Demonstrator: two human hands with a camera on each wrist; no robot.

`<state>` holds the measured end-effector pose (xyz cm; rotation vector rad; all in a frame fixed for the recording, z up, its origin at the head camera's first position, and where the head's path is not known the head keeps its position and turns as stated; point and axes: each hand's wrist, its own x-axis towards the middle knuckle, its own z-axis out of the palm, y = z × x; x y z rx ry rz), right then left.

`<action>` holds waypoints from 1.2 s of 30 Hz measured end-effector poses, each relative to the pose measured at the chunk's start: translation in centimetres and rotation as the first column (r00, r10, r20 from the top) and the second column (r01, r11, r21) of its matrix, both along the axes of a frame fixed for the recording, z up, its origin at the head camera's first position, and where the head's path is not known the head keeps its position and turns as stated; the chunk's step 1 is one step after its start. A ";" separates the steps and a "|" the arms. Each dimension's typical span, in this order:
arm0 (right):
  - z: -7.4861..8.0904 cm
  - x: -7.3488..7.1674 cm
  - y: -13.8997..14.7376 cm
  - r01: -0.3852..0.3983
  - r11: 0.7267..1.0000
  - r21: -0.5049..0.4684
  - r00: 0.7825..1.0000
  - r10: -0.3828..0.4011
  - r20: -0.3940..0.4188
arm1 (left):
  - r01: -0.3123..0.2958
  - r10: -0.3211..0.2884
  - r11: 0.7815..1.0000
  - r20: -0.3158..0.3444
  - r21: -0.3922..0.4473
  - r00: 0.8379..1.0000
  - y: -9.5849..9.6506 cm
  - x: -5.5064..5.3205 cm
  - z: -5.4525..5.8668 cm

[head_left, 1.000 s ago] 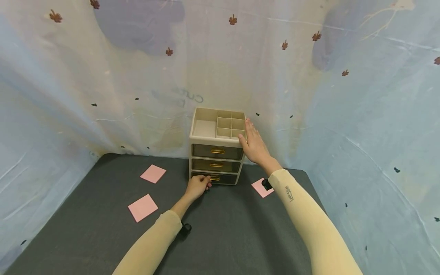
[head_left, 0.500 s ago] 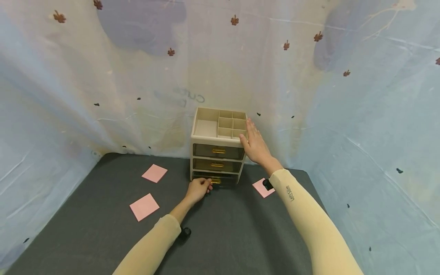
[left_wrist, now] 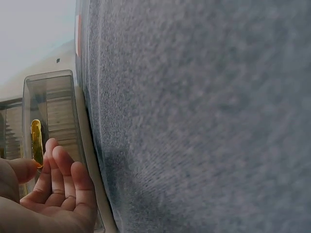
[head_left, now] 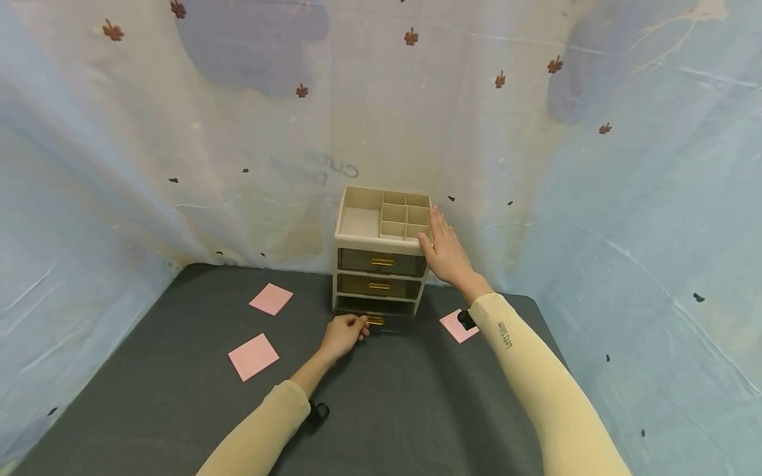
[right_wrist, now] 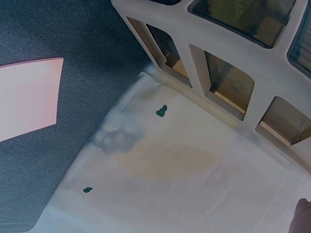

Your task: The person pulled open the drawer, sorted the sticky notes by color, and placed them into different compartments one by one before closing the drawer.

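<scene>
A cream desktop organizer [head_left: 381,241] with three smoky drawers stands at the back of the table. Its bottom drawer [head_left: 393,325] juts out toward me, while the two above sit closed. My left hand [head_left: 344,336] pinches the left end of that drawer's gold handle [left_wrist: 37,141] between thumb and fingers. Against the organizer's right side and top edge rests my right hand [head_left: 445,253], its fingers straight. Only a fingertip [right_wrist: 300,218] of the right hand shows in the right wrist view.
Two pink square sheets [head_left: 253,357] lie on the dark table [head_left: 405,403] to the left. Another pink sheet [head_left: 455,327] lies right of the organizer, partly under the right wrist's camera in view. A patterned curtain [head_left: 238,132] hangs close behind and around the table.
The bottom drawer has slid out toward me from its closed position, drawn by the left hand on its handle. My right hand stays against the organizer's side.
</scene>
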<state>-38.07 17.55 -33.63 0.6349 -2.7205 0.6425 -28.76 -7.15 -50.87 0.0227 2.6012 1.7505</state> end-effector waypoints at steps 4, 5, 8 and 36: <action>-0.1 -0.3 0.1 -0.007 1.000 0.007 1.000 0.007 -0.012 | 0.006 -0.006 1.000 0.003 -0.003 1.000 -0.1 0.5 -0.1; -0.1 -0.3 0.1 -0.008 1.000 0.007 1.000 0.008 -0.014 | 0.008 -0.008 1.000 0.001 -0.006 1.000 -0.1 0.6 0.0; 0.0 -0.3 0.2 -0.011 1.000 -0.005 1.000 0.011 -0.015 | 0.013 -0.013 1.000 0.004 -0.006 1.000 -0.2 1.0 0.1; 0.0 -0.1 0.2 -0.022 1.000 -0.011 1.000 0.022 -0.017 | 0.068 -0.067 0.998 -0.022 0.016 0.997 -0.4 5.1 -0.6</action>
